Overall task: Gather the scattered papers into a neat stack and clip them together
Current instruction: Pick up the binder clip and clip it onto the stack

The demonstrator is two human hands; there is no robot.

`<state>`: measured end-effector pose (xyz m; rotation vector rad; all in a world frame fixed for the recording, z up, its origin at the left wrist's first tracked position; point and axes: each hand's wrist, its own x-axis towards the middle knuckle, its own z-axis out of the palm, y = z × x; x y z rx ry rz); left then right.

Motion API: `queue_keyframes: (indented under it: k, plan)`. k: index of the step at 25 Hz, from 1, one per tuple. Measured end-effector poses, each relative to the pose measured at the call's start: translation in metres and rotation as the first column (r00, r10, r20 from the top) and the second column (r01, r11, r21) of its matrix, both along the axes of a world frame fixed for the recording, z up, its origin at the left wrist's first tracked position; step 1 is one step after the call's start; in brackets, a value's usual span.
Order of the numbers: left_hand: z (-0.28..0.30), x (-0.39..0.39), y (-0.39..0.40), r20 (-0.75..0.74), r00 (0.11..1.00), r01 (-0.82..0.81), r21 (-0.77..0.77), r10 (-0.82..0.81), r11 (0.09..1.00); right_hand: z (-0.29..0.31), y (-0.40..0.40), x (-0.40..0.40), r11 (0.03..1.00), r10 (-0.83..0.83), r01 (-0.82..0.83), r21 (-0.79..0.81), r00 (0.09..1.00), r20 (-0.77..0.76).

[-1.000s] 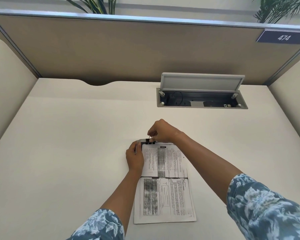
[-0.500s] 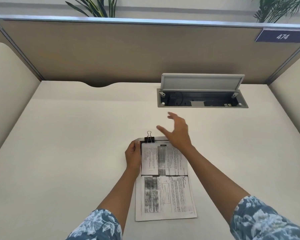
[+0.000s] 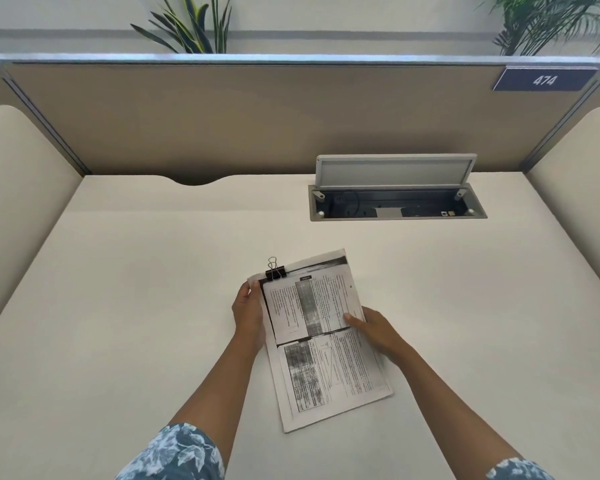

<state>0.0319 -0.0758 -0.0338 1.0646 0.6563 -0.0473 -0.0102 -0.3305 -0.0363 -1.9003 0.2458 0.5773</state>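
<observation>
- Papers (image 3: 321,344) are being held as 1 printed stack near the middle of the desk (image 3: 118,306), turned so that the top edge is leaning toward the left and the bottom corner is pointing toward the right.
- Whether the stack is being rested on the desk or lifted slightly off it cannot be told from this view.
- Top left corner of the stack is being gripped by a black binder clip (image 3: 275,272) — its wire handles are being shown standing up, away from the person.
- Left edge of the stack is being held by the left hand (image 3: 248,315), just below the clip, with the thumb laid on the top sheet and the fingers hidden from view.
- Right edge is being pinched by the right hand (image 3: 378,332) about halfway down, the thumb being pressed on the printed face and the fingers being tucked under the sheets.
- Both forearms are being extended from floral blue sleeves (image 3: 174,455) at the bottom of the frame.
- Further back and to the right, well apart from the stack, a recessed cable box (image 3: 397,207) is being shown in the desk with its grey lid (image 3: 395,169) tilted up.
- Behind the desk a tan partition (image 3: 257,116) is being shown — a blue plate (image 3: 544,79) reading 474 is being carried at its upper right, and 2 plants (image 3: 194,26) are being seen above its rim.
</observation>
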Motion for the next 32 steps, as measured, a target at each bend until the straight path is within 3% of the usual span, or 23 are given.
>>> queue_keyframes:
  k: [6,10,13,19,25,28,32]
  plan:
    - [0.009,0.009,0.011,-0.025,0.999,-0.046,-0.001,0.046,0.999,0.005,-0.013,-0.011,0.992,0.037,-0.021,0.125,0.991,-0.130]
    - [0.010,0.011,0.017,-0.082,0.996,-0.013,0.041,0.016,0.999,0.004,-0.013,-0.015,0.990,0.058,-0.045,0.136,0.994,-0.097]
    - [0.011,0.012,0.024,-0.148,0.989,0.034,0.055,-0.026,0.998,0.007,-0.005,-0.011,0.998,0.048,-0.048,0.048,0.999,0.003]
    - [-0.005,0.011,0.033,-0.237,0.924,0.348,0.193,-0.300,0.917,0.007,0.027,0.019,0.998,-0.035,0.042,-0.047,0.989,0.141]
    - [0.002,0.016,0.042,-0.293,0.894,0.407,0.215,-0.339,0.888,0.018,0.066,0.063,0.986,-0.120,0.137,-0.093,0.978,0.173]
    - [0.004,0.025,0.051,-0.295,0.873,0.471,0.308,-0.388,0.827,0.013,0.083,0.080,0.988,-0.118,0.130,-0.088,0.985,0.123]
    - [0.009,0.043,0.059,-0.320,0.899,0.422,0.446,-0.300,0.789,0.007,0.102,0.094,0.985,-0.150,0.160,-0.061,0.978,0.144]
